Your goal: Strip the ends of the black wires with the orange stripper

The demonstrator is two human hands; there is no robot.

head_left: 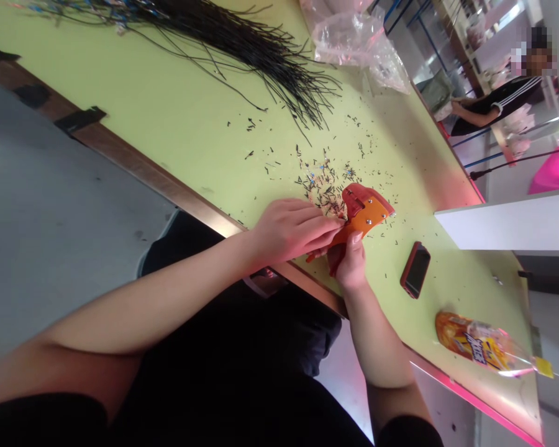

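My right hand (pixel 353 264) is wrapped around the handles of an orange and red wire stripper (pixel 364 216), its thumb on the orange side. Close beside the tool's jaws is my left hand (pixel 293 230), fingers pressed together with the tips at the jaw opening. Whatever the left fingers pinch is too small or hidden to make out. Short black wire clippings (pixel 328 189) are scattered on the table just beyond both hands. Farther up lies a large bundle of black wires (pixel 242 43), their cut ends fanned toward the stripper.
The yellow-green table (pixel 177 118) has a brown front edge. A phone in a red case (pixel 415 270) and a bottle of orange drink (pixel 484 344) lie to the right. Clear plastic bags (pixel 354 40) rest at the far edge. A white post (pixel 503 226) and a seated person (pixel 498 108) are beyond.
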